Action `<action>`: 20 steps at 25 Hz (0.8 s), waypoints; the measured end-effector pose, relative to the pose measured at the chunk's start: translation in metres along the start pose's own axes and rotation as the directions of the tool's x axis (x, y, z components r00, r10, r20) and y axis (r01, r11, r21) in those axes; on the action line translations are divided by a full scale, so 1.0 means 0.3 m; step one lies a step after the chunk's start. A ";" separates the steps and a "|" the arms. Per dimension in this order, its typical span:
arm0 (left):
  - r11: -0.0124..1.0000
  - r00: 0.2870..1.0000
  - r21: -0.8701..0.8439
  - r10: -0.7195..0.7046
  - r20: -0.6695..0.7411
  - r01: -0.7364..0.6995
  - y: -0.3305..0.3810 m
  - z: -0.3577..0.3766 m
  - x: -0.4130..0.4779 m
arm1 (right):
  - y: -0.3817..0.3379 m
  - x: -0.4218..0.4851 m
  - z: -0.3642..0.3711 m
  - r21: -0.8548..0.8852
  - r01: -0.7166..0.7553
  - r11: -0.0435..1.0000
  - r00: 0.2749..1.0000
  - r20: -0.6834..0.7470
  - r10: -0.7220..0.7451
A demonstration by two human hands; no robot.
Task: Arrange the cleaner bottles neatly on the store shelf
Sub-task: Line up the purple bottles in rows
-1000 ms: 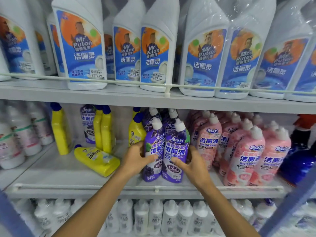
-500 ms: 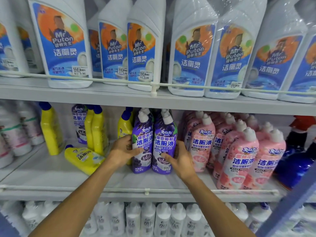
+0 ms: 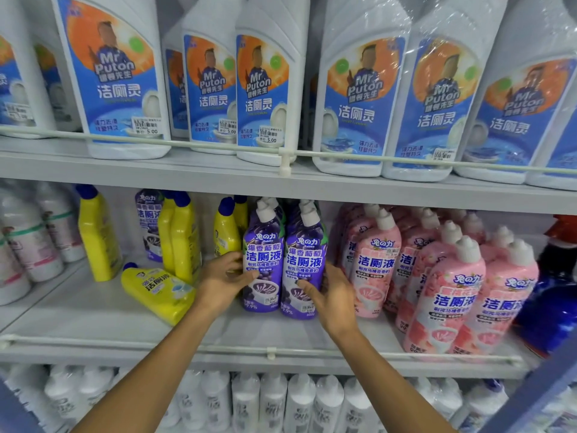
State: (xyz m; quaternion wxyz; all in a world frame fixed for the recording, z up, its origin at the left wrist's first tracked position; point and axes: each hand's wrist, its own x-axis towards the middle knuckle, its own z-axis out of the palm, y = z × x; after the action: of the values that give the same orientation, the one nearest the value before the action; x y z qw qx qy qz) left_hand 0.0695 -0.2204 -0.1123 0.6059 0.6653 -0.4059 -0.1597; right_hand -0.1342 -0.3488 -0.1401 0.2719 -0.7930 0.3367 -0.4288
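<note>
Two purple cleaner bottles stand upright side by side on the middle shelf, with more purple ones in rows behind them. My left hand grips the left purple bottle from its left side, thumb across the label. My right hand grips the right purple bottle from its right side, thumb on the lower label. A yellow bottle lies on its side to the left of my left hand. Pink bottles stand in rows to the right.
Upright yellow bottles and one purple bottle stand at the back left. White bottles fill the far left. Large blue-labelled jugs line the top shelf. A rail runs along the shelf's front edge. A dark blue bottle stands at far right.
Both hands have pushed the two purple bottles back from the shelf front toward the row behind, and the bottles now stand straighter. The camera has shifted right.
</note>
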 end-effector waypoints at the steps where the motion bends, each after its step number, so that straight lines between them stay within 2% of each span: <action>1: 1.000 1.000 -0.008 -0.002 -0.009 0.002 0.006 0.008 -0.003 | 0.002 0.004 0.000 0.002 0.004 1.000 1.000 0.004 -0.004; 7: 1.000 1.000 -0.029 -0.008 -0.023 0.007 -0.006 0.021 -0.008 | 0.012 0.001 0.001 0.095 -0.012 0.995 0.999 0.036 0.009; 12: 1.000 0.996 -0.015 0.022 -0.087 -0.024 -0.028 0.030 -0.031 | 0.014 -0.014 0.001 0.158 -0.046 0.986 0.999 0.026 0.043; 20: 1.000 0.994 0.020 0.002 -0.112 0.001 -0.002 0.053 -0.062 | -0.003 -0.020 0.003 0.134 -0.092 0.987 0.996 0.030 0.089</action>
State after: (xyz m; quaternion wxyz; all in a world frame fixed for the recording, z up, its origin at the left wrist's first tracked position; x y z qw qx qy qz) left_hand 0.0468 -0.2175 -0.1214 0.6212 0.6790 -0.3730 -0.1181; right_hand -0.1356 -0.3435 -0.1429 0.3482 -0.7616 0.3393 -0.4286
